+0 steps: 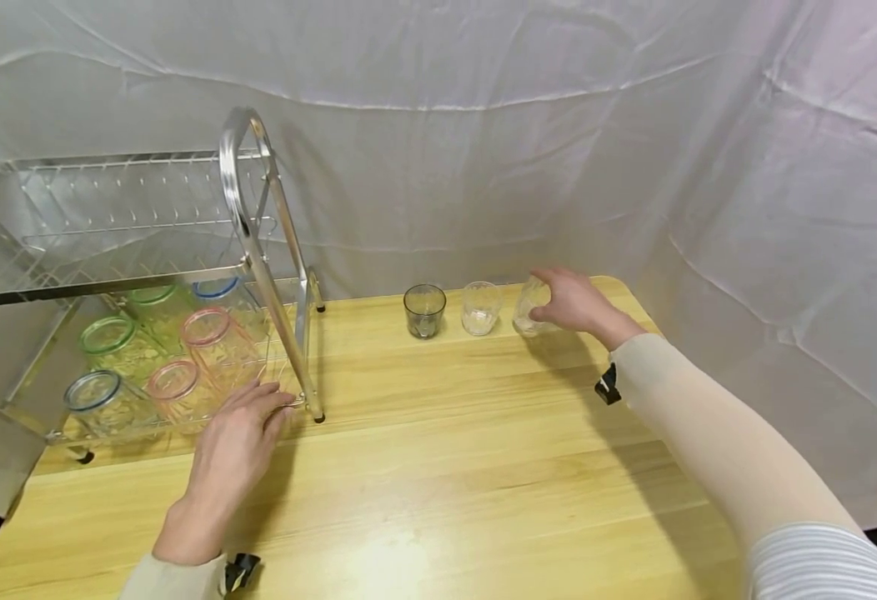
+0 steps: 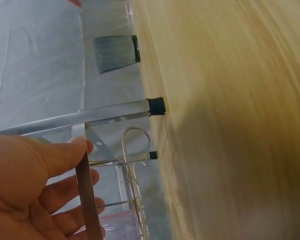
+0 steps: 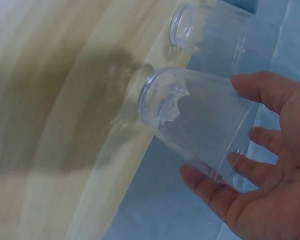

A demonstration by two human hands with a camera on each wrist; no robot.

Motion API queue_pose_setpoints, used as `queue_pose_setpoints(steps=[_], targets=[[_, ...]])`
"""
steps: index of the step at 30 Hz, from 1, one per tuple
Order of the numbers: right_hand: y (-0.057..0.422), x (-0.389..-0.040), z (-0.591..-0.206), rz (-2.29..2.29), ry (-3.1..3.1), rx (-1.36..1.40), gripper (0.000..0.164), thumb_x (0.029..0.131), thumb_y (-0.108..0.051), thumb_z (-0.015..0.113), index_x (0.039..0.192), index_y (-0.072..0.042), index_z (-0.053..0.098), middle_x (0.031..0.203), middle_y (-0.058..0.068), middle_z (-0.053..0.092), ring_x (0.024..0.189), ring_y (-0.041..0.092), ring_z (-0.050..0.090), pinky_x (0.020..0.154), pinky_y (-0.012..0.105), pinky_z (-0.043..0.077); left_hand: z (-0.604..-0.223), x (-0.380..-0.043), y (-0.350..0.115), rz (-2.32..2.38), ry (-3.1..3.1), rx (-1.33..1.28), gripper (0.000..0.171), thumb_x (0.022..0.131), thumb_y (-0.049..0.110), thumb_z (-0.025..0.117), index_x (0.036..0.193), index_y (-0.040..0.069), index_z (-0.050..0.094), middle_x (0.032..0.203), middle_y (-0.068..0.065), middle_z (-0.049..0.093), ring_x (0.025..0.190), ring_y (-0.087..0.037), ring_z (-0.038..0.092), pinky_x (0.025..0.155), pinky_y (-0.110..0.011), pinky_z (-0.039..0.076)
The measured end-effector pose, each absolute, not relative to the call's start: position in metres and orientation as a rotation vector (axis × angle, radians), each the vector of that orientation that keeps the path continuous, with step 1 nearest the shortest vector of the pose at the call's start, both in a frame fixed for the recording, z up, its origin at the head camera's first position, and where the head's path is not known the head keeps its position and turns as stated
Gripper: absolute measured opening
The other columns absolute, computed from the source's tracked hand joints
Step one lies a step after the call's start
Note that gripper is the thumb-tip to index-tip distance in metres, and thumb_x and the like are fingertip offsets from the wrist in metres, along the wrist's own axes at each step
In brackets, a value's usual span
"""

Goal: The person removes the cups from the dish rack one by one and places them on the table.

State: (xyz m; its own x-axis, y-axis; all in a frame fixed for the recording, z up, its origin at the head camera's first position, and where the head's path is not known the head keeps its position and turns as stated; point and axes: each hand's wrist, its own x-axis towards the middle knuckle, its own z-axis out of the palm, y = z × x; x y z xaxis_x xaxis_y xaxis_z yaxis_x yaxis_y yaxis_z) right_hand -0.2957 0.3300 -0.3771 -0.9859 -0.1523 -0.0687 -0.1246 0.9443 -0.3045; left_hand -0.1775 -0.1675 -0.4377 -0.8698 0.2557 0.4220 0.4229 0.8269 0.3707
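Closest on my feed, down front, a pale sleeve (image 1: pixel 176 579) runs into the left hand (image 1: pixel 236 437), and it's got a narrow grip: thumb on one face of a flat metal bar (image 2: pixel 87 195), fingers behind it. That bar belongs to the metal rack (image 1: pixel 277 312), standing on the wooden table (image 1: pixel 438 467), its dark-capped feet on the boards. Just past those knuckles, on the lower shelf, I count six tumblers tinted at the rings: a blue one (image 1: pixel 96 402) and a pink one (image 1: pixel 176 392) in front, the other pink, two green and a second blue behind. The upper tier holds wire slots.

Now out to the back edge. Here's the right hand (image 1: pixel 575 304), thumb and fingers spread around the clear glass (image 3: pixel 200 115), holding it near the rim; I can't tell whether its base touches the wood. Just beside it, a second clear glass (image 1: pixel 480 310), then a smoky grey tumbler (image 1: pixel 424 312), nearest the rack, those two upright in a row. Behind everything, creased pale cloth (image 1: pixel 438 183) hangs.
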Motion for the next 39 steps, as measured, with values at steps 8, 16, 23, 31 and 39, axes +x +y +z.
queue_pose_setpoints(steps=[8,16,23,31,39], targets=[[0.329,-0.319,-0.379,-0.383,2.918,-0.267,0.085,0.092,-0.023,0.076,0.163,-0.003,0.034,0.165,0.030,0.036,0.152,0.056,0.030,0.125,0.069,0.023,-0.437,-0.178,-0.167,-0.633,-2.631,-0.505,0.012,0.093,0.004,0.078,0.104,0.005,0.082,0.123,-0.024,0.074,0.123,-0.051,0.064,0.102,-0.066,0.051],[0.325,-0.334,-0.371,-0.343,2.839,-0.263,0.083,0.096,-0.026,0.074,0.164,-0.005,0.032,0.164,0.029,0.038,0.149,0.054,0.036,0.123,0.065,0.032,-0.436,-0.178,-0.168,-0.628,-2.640,-0.496,0.013,0.092,0.004,0.078,0.104,0.003,0.082,0.123,-0.025,0.074,0.122,-0.052,0.064,0.101,-0.067,0.052],[0.326,-0.341,-0.368,-0.336,2.789,-0.205,0.087,0.096,-0.033,0.074,0.166,-0.009,0.029,0.166,0.027,0.036,0.151,0.052,0.035,0.123,0.065,0.031,-0.437,-0.179,-0.167,-0.640,-2.658,-0.489,0.013,0.093,0.004,0.078,0.105,0.003,0.082,0.123,-0.026,0.074,0.123,-0.052,0.064,0.100,-0.067,0.052],[0.326,-0.341,-0.365,-0.339,2.765,-0.190,0.090,0.094,-0.033,0.075,0.167,-0.010,0.028,0.168,0.026,0.033,0.152,0.051,0.034,0.123,0.065,0.031,-0.437,-0.179,-0.166,-0.648,-2.669,-0.483,0.013,0.094,0.005,0.077,0.106,0.003,0.082,0.124,-0.025,0.074,0.124,-0.052,0.063,0.101,-0.067,0.051],[0.325,-0.340,-0.362,-0.387,2.721,-0.171,0.092,0.091,-0.020,0.075,0.168,-0.011,0.025,0.170,0.026,0.029,0.151,0.049,0.036,0.122,0.066,0.033,-0.436,-0.179,-0.166,-0.639,-2.678,-0.484,0.014,0.095,0.006,0.076,0.107,0.003,0.082,0.124,-0.026,0.073,0.124,-0.052,0.063,0.100,-0.067,0.052]])
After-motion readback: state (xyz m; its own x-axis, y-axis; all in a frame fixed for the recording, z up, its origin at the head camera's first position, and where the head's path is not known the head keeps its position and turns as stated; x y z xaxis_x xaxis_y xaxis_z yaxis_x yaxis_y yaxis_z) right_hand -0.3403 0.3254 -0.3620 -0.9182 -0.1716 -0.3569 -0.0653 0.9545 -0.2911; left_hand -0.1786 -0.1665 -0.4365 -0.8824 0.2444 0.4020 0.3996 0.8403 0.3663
